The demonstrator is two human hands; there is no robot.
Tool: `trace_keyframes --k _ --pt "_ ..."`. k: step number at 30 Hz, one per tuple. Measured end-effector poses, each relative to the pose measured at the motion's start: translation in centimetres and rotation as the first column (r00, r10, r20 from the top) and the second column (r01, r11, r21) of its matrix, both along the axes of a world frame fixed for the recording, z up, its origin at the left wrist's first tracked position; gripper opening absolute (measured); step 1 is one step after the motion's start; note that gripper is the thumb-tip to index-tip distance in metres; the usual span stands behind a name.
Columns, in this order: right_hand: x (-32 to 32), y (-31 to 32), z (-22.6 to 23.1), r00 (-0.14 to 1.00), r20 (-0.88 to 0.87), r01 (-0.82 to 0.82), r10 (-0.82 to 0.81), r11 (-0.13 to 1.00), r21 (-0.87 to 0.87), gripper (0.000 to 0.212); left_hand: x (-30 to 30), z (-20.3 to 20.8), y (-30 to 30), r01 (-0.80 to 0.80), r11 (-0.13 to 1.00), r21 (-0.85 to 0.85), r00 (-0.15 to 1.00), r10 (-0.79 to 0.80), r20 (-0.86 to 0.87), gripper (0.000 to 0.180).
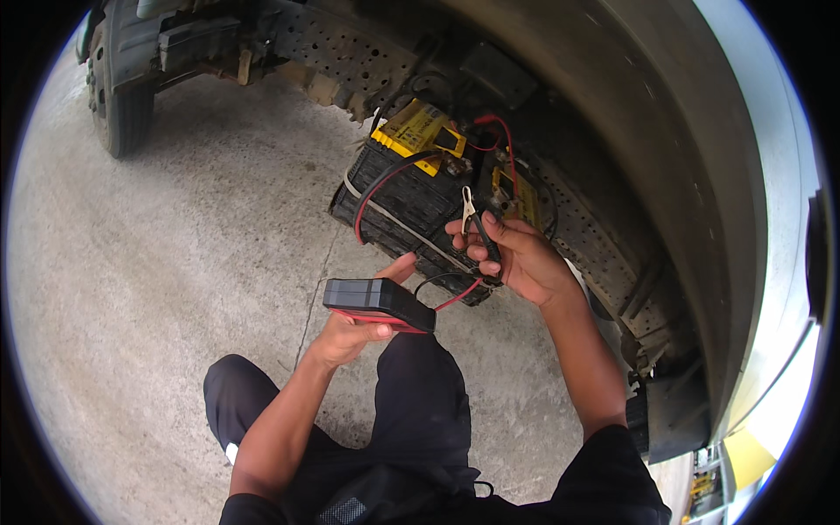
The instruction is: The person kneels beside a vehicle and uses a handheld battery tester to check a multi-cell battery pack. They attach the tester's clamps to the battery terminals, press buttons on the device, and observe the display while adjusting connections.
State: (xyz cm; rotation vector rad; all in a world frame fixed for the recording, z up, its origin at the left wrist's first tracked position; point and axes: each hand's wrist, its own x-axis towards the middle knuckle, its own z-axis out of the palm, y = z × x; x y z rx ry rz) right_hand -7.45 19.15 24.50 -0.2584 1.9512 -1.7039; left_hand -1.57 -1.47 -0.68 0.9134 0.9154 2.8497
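My left hand (347, 337) is wrapped round a black and red handheld battery tester (376, 300), held level above my knees. Between the fingers of my right hand (522, 258) is a black-handled metal alligator clip (475, 220), its jaws pointing up and away from me. A red lead and a black lead run from the tester toward the right hand. Just beyond the clip sits a large black truck battery (398, 206) with a yellow top; a second yellow-topped battery (518, 197) stands to its right. A red clamp (486, 120) with a red lead is at the batteries' far side.
The perforated truck frame (350, 52) runs along the far side and down the right. A wide curved body panel (691, 157) overhangs the right. One wheel (118, 96) stands at the far left on the concrete floor (201, 227). A grey strap (407, 219) crosses the near battery's side.
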Motion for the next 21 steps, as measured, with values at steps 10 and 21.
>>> trace_keyframes --k 10,21 --pt "-4.4 -1.8 2.1 0.944 0.019 0.328 -0.329 0.944 0.043 0.025 0.3 0.9 0.4 0.016 1.0 0.025 1.0 -0.016 0.025 0.091" --pt "-0.8 -3.6 4.6 0.826 -0.552 0.294 0.114 0.749 0.594 0.031 0.9 0.7 -0.7 0.022 0.997 0.073 0.999 -0.024 0.035 0.072"
